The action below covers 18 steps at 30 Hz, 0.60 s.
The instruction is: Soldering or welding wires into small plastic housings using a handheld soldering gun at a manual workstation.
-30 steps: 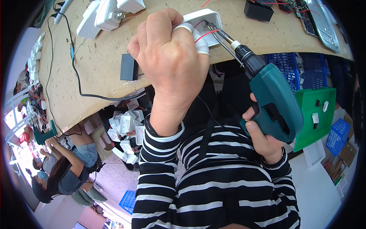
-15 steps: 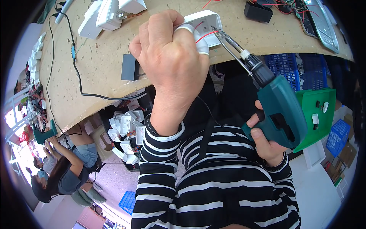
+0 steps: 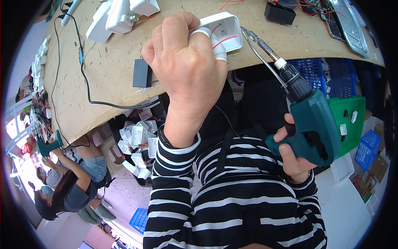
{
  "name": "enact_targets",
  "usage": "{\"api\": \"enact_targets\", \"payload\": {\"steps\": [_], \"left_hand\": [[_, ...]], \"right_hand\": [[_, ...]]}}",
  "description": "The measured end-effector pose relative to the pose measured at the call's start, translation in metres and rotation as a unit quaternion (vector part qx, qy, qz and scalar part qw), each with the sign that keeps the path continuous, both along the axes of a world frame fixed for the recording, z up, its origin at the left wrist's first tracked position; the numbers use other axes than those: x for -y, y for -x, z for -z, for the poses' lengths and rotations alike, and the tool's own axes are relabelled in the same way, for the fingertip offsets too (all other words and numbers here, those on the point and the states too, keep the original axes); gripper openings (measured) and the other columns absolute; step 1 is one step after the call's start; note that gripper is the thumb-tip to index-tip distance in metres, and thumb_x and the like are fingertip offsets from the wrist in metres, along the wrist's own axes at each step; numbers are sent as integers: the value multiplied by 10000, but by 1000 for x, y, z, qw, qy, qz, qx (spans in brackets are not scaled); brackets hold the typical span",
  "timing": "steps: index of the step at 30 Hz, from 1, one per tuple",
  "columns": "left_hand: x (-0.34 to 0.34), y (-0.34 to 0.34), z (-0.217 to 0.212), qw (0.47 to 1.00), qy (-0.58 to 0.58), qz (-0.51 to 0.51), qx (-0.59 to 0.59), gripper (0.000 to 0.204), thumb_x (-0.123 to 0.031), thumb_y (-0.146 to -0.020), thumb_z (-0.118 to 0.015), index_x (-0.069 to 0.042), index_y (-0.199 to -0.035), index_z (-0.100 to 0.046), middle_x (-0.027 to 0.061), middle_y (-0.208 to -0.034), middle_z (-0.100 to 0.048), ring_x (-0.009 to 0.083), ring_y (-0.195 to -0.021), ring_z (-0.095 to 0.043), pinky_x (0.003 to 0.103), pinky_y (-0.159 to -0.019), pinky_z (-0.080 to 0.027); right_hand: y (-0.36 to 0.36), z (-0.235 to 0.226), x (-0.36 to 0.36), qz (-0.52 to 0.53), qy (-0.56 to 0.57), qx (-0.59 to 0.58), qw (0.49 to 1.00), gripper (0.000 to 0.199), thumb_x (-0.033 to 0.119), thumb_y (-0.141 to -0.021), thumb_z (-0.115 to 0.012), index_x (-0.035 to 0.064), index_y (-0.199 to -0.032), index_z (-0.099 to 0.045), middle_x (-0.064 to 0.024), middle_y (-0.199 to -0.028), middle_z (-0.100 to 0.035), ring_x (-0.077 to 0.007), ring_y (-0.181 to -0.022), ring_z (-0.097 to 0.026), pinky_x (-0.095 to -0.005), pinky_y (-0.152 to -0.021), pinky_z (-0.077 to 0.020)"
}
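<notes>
My left hand (image 3: 184,68) grips a white plastic housing (image 3: 235,21) at the table's near edge, its back toward me and some fingers in white finger cots (image 3: 220,51). Two short red wires (image 3: 225,42) stick out at the housing's open side, and small metal contacts show inside it. Wrapped round the handle of a dark green soldering gun (image 3: 317,124) is my right hand (image 3: 292,155). The gun's metal tip and feed tube point up and left, just right of the housing and apart from it. My left palm hides part of the housing.
A black box (image 3: 142,73) lies left of my left hand, with white plug-in cases (image 3: 120,18) beyond. At the far right are a black tray (image 3: 280,13) and wired circuit boards. Below the table stand a bin of white housings (image 3: 139,139) and a green tray (image 3: 352,124). Another person (image 3: 74,182) works at left.
The soldering gun in my right hand has drawn back to the right and slightly down, so its tip has left the housing's inside. My left hand and the housing have barely shifted.
</notes>
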<state>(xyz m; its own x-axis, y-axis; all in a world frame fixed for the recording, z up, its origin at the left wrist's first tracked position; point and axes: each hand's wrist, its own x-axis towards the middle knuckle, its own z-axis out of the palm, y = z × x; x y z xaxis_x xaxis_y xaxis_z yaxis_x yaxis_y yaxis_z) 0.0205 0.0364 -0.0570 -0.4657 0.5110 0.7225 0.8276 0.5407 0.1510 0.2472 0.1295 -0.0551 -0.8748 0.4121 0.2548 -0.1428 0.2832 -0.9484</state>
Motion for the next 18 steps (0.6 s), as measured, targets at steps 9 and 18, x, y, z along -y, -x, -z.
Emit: {"api": "enact_targets", "payload": {"steps": [9, 18], "left_hand": [[17, -11, -11, 998, -11, 34, 44, 310, -97, -588, -744, -31, -876, -651, 78, -968, -570, 210, -850, -533, 303, -789, -342], [23, -14, -6, 994, -40, 99, 15, 233, -104, -665, -725, -45, -881, -661, 49, -843, -589, 169, -759, -530, 276, -746, -326]], "right_hand": [[-4, -1, -5, 11, 0, 5, 1000, 630, 10, -728, -608, -68, -1270, -299, -223, -1096, -545, -182, -717, -601, -283, -652, -514], [-7, -1, -5, 11, -8, 4, 1000, 653, 14, -725, -620, -51, -1283, -287, -220, -1105, -542, -183, -724, -603, -283, -667, -514]]}}
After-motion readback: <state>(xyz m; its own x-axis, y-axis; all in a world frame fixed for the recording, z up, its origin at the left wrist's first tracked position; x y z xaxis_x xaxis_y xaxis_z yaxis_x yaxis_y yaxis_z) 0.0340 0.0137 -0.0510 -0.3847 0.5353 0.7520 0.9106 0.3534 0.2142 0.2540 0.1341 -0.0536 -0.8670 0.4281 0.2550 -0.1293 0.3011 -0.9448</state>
